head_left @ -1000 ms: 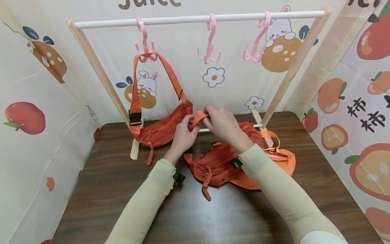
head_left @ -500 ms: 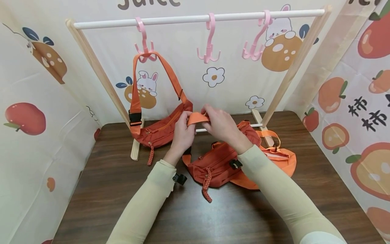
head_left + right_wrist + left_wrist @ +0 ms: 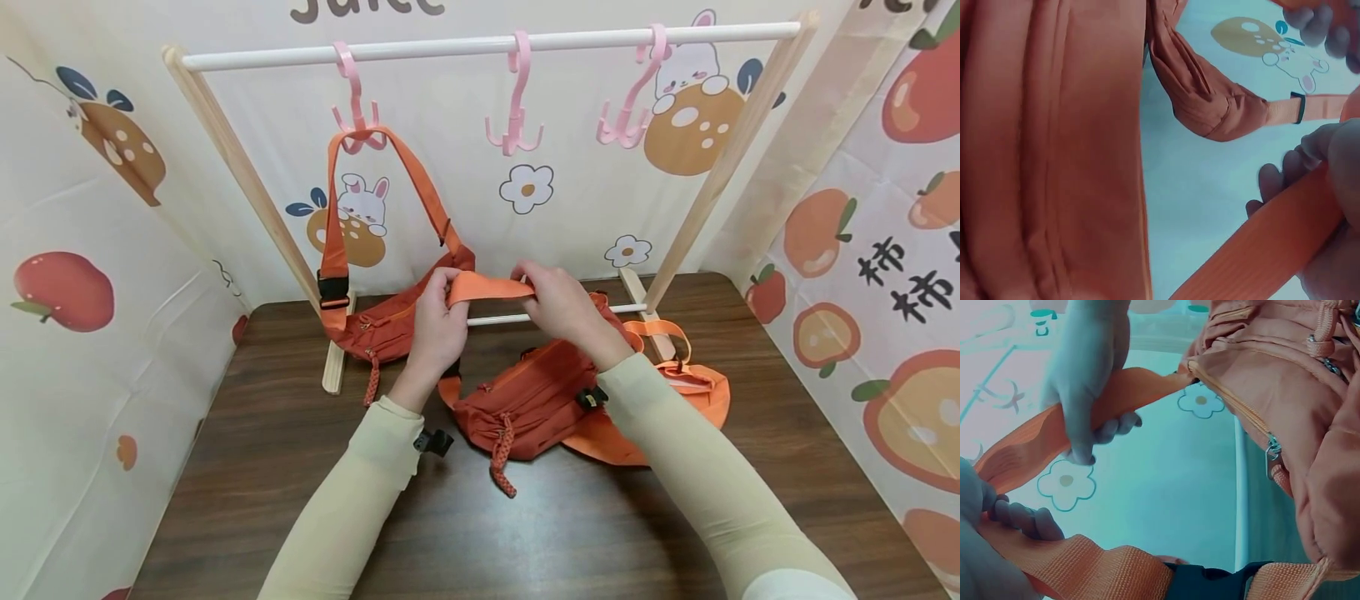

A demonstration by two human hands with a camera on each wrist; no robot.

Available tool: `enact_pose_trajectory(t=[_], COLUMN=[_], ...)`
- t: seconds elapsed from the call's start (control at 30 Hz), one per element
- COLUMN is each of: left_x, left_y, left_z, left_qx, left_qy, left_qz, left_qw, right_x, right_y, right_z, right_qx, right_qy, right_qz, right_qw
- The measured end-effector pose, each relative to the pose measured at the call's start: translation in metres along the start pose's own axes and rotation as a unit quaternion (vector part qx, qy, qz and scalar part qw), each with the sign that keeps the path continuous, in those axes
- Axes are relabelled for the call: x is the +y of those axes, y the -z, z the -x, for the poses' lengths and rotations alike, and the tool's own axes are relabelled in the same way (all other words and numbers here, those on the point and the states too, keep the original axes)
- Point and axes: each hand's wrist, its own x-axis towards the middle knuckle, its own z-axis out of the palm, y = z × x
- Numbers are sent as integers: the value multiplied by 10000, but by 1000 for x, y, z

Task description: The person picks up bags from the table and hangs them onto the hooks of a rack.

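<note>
A rust-red waist bag (image 3: 517,404) with an orange strap (image 3: 491,288) lies on the table under my hands. My left hand (image 3: 441,325) grips one end of a raised strap stretch, and my right hand (image 3: 558,304) grips the other. Between them the strap runs nearly level. In the left wrist view, a black buckle (image 3: 1213,582) joins the strap near the bag (image 3: 1272,394). The right wrist view shows my right-hand fingers (image 3: 1291,167) curled round the strap (image 3: 1260,240). Another red waist bag (image 3: 401,312) hangs by its strap from the left pink hook (image 3: 352,92).
A wooden rack with a white rail (image 3: 442,50) stands behind. Two more pink hooks hang there, one in the middle (image 3: 517,100) and one at right (image 3: 633,96). An orange bag (image 3: 712,396) lies partly under the nearer red one. Printed cloth walls surround the table (image 3: 225,467).
My hands have moved apart, the left one leftward and the right one slightly right. The strap between them has gone from a short bent fold to a longer, flatter stretch. The lower bag shifted slightly left.
</note>
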Motion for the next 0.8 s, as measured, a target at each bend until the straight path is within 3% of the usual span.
enact_pose_trajectory(t=[0.3,0.53,0.8], left_x=[6,15,23], left_y=[17,29,39], left_z=[-1,-1,-1], left_qx=[148,88,19], left_qy=[112,233,113], left_qz=[-172,-335,-225], left_qw=[9997,9991,9997], right_x=[7,7,5], right_y=[21,41,58], right_z=[0,0,-1], right_qx=[175,342,443], right_qy=[-122,-212,107], right_qz=[-725,-1448,-2168], right_qw=[9971,9886,9751])
